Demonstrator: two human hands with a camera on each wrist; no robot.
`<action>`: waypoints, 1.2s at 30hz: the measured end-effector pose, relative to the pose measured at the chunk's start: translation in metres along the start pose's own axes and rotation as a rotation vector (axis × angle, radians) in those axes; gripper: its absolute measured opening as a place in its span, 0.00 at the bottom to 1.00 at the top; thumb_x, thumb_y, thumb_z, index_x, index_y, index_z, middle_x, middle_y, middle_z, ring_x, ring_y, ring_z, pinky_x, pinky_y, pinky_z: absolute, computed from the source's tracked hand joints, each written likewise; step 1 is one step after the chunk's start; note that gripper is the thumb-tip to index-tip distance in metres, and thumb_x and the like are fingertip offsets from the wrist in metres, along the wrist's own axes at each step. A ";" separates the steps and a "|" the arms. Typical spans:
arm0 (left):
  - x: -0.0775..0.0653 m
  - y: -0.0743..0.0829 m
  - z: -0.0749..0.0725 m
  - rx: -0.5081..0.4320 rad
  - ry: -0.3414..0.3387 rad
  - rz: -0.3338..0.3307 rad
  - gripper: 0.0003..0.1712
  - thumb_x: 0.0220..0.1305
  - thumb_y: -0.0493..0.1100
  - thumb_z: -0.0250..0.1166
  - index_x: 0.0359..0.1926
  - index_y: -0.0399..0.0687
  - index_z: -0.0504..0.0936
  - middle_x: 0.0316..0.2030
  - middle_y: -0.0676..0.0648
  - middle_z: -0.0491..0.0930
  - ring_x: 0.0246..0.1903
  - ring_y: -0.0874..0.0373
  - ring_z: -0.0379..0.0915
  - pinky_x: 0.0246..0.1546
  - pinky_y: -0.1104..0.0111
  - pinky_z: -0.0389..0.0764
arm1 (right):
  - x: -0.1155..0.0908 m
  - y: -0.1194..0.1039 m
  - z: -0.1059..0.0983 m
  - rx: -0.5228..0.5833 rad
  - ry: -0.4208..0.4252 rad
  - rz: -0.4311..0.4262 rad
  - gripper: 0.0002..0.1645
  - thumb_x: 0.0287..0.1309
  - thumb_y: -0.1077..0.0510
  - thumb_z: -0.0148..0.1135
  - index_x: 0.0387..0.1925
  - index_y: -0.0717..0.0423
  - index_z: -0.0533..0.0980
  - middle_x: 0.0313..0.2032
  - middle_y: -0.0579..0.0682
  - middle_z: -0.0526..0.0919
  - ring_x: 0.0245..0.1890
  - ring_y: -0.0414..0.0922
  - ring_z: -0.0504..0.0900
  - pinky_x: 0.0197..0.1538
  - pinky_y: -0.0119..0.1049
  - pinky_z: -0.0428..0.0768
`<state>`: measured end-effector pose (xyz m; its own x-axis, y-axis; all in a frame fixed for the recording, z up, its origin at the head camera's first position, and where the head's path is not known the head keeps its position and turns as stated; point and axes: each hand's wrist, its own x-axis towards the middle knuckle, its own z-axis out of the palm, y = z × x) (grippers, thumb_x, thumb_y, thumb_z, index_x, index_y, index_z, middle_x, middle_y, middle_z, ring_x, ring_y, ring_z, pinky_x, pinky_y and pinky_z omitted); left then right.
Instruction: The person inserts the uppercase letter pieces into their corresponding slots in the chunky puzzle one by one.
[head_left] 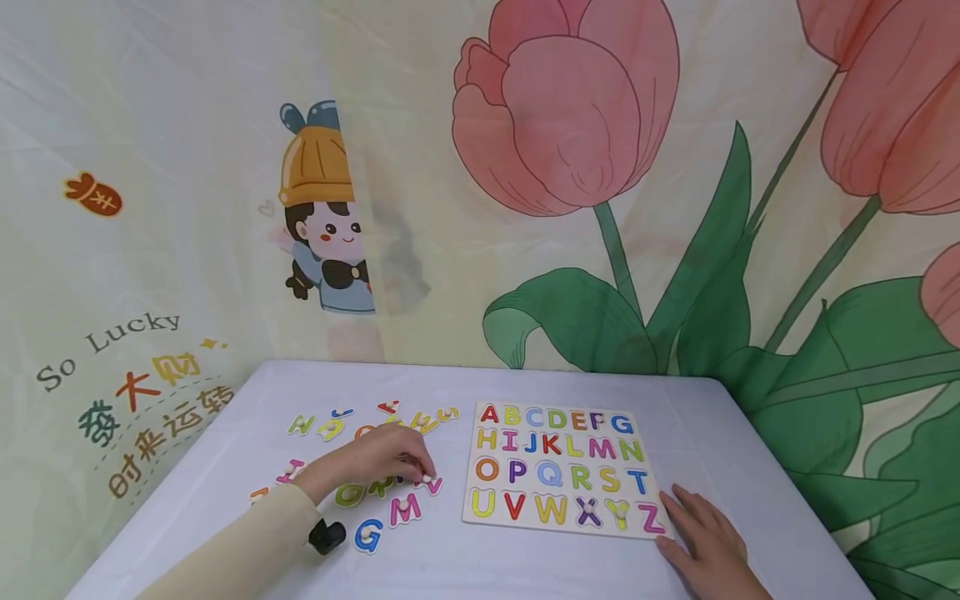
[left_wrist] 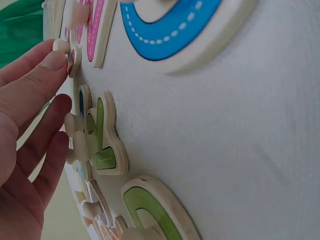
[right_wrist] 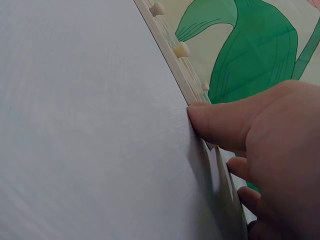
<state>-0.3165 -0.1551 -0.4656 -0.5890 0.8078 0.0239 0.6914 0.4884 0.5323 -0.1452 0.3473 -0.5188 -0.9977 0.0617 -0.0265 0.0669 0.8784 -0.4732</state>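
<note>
My left hand (head_left: 393, 452) reaches over the loose letters. Its thumb and index finger pinch the white knob (left_wrist: 61, 46) of a small pink letter piece (head_left: 434, 486), partly hidden by the fingers. Other fingers hang near the knobs of a green letter piece (left_wrist: 106, 135). Beside the held piece lie a pink M (head_left: 405, 510) and a blue G (head_left: 368, 536). At the near right corner of the letter board (head_left: 562, 532), my right hand (head_left: 708, 546) rests with its thumb against the front edge and its fingers along the right side, next to the pink Z (head_left: 653, 518).
Several more knobbed letters lie on the left of the white table (head_left: 570, 575), among them a green N (head_left: 301, 425) and a red piece (head_left: 388, 407). Knobs stand up from the board's X (head_left: 588, 512) and Y (head_left: 617, 513). A printed cloth (head_left: 420, 167) hangs behind.
</note>
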 end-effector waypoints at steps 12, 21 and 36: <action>0.003 -0.001 0.004 0.015 0.006 -0.016 0.08 0.68 0.42 0.75 0.43 0.64 0.93 0.36 0.65 0.84 0.36 0.70 0.76 0.46 0.70 0.79 | -0.002 0.002 -0.004 0.047 -0.022 0.001 0.45 0.71 0.42 0.65 0.80 0.57 0.63 0.81 0.63 0.55 0.77 0.73 0.47 0.67 0.85 0.46; 0.003 0.001 0.003 0.021 0.034 -0.035 0.07 0.68 0.45 0.74 0.43 0.67 0.92 0.36 0.67 0.83 0.36 0.70 0.75 0.46 0.70 0.78 | -0.001 0.002 -0.003 0.035 -0.019 0.001 0.46 0.70 0.42 0.66 0.80 0.57 0.64 0.80 0.62 0.56 0.76 0.72 0.48 0.67 0.84 0.47; 0.009 0.020 0.029 0.135 0.358 -0.358 0.07 0.61 0.50 0.81 0.33 0.69 0.89 0.28 0.69 0.80 0.31 0.67 0.71 0.35 0.68 0.72 | -0.002 0.002 -0.001 0.012 0.018 -0.032 0.44 0.70 0.41 0.66 0.79 0.58 0.66 0.79 0.64 0.59 0.76 0.72 0.51 0.67 0.84 0.49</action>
<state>-0.2956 -0.1287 -0.4794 -0.8884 0.4301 0.1606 0.4540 0.7707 0.4472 -0.1427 0.3493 -0.5183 -0.9991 0.0426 0.0043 0.0353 0.8744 -0.4840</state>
